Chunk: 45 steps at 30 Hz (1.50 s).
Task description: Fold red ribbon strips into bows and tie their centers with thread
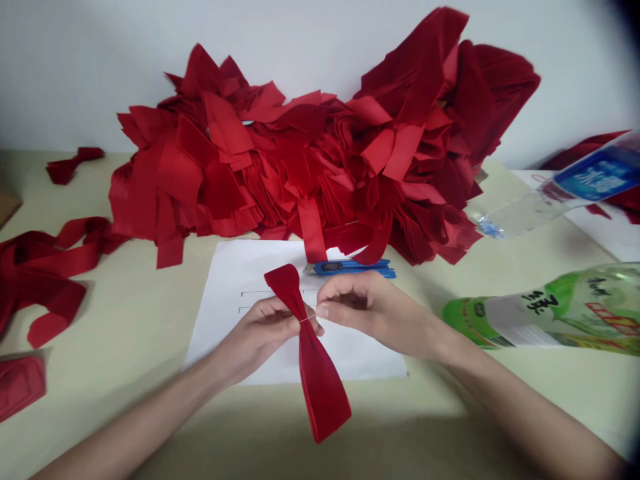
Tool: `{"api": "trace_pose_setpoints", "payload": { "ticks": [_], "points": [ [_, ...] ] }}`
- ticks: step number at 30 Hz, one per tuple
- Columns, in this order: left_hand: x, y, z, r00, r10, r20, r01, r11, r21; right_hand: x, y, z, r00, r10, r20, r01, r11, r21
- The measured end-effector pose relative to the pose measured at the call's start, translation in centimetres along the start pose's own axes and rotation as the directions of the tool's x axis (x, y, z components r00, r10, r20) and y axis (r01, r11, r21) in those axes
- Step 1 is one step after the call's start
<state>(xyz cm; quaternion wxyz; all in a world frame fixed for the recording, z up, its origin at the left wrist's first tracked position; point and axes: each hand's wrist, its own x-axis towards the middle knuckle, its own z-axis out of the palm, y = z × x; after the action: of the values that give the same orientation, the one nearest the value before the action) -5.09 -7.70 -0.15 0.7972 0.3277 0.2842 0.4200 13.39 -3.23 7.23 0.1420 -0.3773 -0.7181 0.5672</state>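
Red ribbon bow (321, 390), tightly cinched middle

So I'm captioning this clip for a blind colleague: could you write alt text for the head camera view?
The left hand and right hand pinch a red ribbon bow at its thread-bound middle, above a sheet of paper. Behind it lie a large heap of red ribbon strips and a blue utility knife.

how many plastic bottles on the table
2. A green-labelled bottle lies on its side at the right of the table; a clear blue-labelled bottle lies farther back, cut off by the view's right edge. The red fabric pile could hide more.
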Motion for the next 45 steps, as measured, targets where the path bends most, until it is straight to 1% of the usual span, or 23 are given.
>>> {"api": "trace_pose_setpoints", "payload": {
  "ticks": [3, 6, 9, 14, 16, 21, 24, 27, 32, 34, 35, 37, 39, 40, 42, 43, 45],
  "points": [
    [0.0, 0.1, 0.0, 1.000, -0.015, 0.014, 0.015, 1.000, 0.004, 0.0, -0.1, 0.0, 1.000, 0.008, 0.021, -0.009, 0.999, 0.037],
    [-0.1, 0.2, 0.0, 0.998, -0.036, 0.056, 0.037, 0.999, -0.031, 0.0, 0.0, -0.1, 1.000, 0.006, 0.025, -0.007, 0.999, 0.045],
    [-0.1, 0.2, -0.1, 0.995, -0.050, 0.087, 0.056, 0.996, -0.075, 0.1, 0.4, -0.2, 0.999, 0.009, 0.053, -0.010, 1.000, 0.023],
    [-0.1, 0.3, -0.1, 0.993, -0.071, 0.093, 0.082, 0.990, -0.115, 0.3, 0.9, -0.7, 0.997, 0.034, 0.064, -0.032, 0.999, -0.030],
    [-0.2, 0.5, 0.1, 0.988, -0.090, 0.124, 0.105, 0.986, -0.126, 0.5, 1.0, -0.9, 0.994, 0.046, 0.102, -0.044, 0.999, -0.024],
    [-0.7, 0.8, 0.8, 0.948, -0.232, 0.219, 0.264, 0.956, -0.129, 0.8, 1.3, -0.7, 0.968, -0.004, 0.250, -0.034, 0.989, 0.144],
    [-1.1, 0.6, 1.1, 0.916, -0.293, 0.273, 0.336, 0.933, -0.126, 0.9, 1.5, -0.3, 0.954, -0.022, 0.300, -0.054, 0.968, 0.244],
    [-1.2, 0.2, 1.3, 0.880, -0.346, 0.325, 0.404, 0.905, -0.132, 0.9, 1.6, 0.0, 0.947, -0.048, 0.316, -0.069, 0.934, 0.351],
    [-1.3, -0.5, 2.1, 0.848, -0.354, 0.395, 0.453, 0.870, -0.193, 1.0, 1.8, 0.4, 0.943, -0.117, 0.311, -0.031, 0.901, 0.432],
    [-1.5, -0.7, 2.6, 0.819, -0.367, 0.442, 0.490, 0.847, -0.204, 1.2, 1.7, 0.7, 0.925, -0.158, 0.345, -0.017, 0.891, 0.455],
    [-1.6, -0.9, 2.9, 0.811, -0.376, 0.447, 0.503, 0.839, -0.207, 1.3, 1.5, 0.9, 0.909, -0.180, 0.376, -0.013, 0.888, 0.459],
    [-1.9, -1.3, 3.3, 0.815, -0.403, 0.416, 0.520, 0.826, -0.219, 1.4, 1.3, 1.3, 0.870, -0.223, 0.440, -0.006, 0.887, 0.462],
    [-2.3, -1.8, 3.4, 0.820, -0.439, 0.368, 0.537, 0.812, -0.227, 1.6, 1.3, 1.6, 0.837, -0.266, 0.479, 0.008, 0.880, 0.476],
    [-2.4, -2.0, 3.4, 0.813, -0.459, 0.359, 0.552, 0.803, -0.224, 1.7, 1.4, 1.7, 0.823, -0.279, 0.495, 0.007, 0.877, 0.481],
    [-2.4, -2.3, 3.4, 0.777, -0.499, 0.385, 0.596, 0.780, -0.191, 2.0, 1.8, 1.9, 0.791, -0.311, 0.527, 0.018, 0.872, 0.489],
    [-2.4, -2.3, 3.4, 0.756, -0.522, 0.396, 0.616, 0.772, -0.158, 2.3, 2.0, 1.9, 0.767, -0.335, 0.548, 0.038, 0.875, 0.482],
    [-2.3, -2.1, 3.6, 0.715, -0.585, 0.384, 0.653, 0.755, -0.066, 2.8, 2.2, 1.8, 0.704, -0.387, 0.595, 0.127, 0.893, 0.431]
  ]
}}
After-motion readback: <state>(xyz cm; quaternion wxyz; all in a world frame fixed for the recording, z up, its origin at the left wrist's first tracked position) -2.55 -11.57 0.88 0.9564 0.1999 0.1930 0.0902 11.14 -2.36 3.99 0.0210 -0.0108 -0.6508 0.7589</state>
